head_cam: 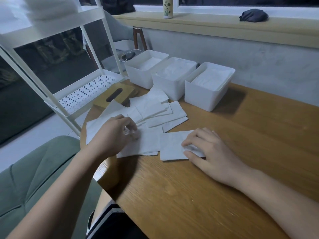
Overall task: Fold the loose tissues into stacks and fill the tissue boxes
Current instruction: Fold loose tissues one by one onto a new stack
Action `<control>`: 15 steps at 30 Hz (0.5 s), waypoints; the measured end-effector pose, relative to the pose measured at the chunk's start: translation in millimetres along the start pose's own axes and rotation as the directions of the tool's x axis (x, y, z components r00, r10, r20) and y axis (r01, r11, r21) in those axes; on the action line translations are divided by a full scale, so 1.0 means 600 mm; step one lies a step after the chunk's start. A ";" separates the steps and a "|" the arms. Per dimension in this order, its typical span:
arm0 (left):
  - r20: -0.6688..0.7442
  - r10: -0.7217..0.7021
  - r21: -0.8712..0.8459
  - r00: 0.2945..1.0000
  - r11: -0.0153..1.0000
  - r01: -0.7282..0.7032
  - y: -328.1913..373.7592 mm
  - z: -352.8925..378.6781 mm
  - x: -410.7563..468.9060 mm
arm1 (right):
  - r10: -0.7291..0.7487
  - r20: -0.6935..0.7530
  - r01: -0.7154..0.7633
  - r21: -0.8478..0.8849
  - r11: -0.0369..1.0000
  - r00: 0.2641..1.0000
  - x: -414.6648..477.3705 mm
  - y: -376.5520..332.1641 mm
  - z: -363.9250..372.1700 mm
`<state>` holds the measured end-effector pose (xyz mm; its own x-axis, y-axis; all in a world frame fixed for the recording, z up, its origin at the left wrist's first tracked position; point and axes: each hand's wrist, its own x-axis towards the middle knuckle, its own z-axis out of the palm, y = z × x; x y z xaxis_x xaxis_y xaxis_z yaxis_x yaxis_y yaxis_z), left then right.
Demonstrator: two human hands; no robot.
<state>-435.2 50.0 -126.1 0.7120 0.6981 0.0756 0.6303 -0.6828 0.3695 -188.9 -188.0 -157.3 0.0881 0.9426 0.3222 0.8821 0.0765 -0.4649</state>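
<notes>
Mostly flat white tissues (151, 107), creased, overlapping.

White loose tissues (151, 109) lie scattered flat before three open, tissue-filled white boxes (207, 87).

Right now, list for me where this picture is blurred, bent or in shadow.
Head view: dim, bluish light; the left hand smears at its fingertips with motion blur, while the right hand on the folded tissue reads sharper; the white rack is blurred and bowed by the wide lens; the tissue boxes throw a soft shadow rightward on the table.
</notes>
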 end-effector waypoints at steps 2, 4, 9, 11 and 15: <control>0.045 -0.020 0.001 0.999 1.000 0.020 0.002 -0.008 0.011 | -0.002 0.001 0.002 -0.008 1.000 1.000 0.000 0.001 0.001; 0.085 -0.060 -0.010 0.995 0.998 0.061 0.007 -0.015 0.017 | 0.001 0.003 -0.001 -0.006 1.000 1.000 0.000 0.002 0.001; 0.048 0.001 -0.007 0.999 1.000 -0.001 0.019 -0.031 0.009 | 0.007 0.007 -0.007 -0.007 1.000 1.000 0.000 0.006 0.003; 0.007 0.002 -0.018 1.000 1.000 -0.002 0.018 -0.039 0.005 | 0.012 0.006 -0.012 0.001 1.000 1.000 0.001 0.008 0.005; -0.097 0.029 -0.048 0.995 0.998 -0.034 -0.002 -0.049 0.001 | 0.016 0.007 -0.017 0.019 1.000 1.000 0.001 0.009 0.006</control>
<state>-444.7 57.6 -99.4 0.6966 0.6955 0.1763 0.5902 -0.6951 0.4104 -185.9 -185.6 -162.4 0.0994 0.9459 0.3090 0.8717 0.0670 -0.4855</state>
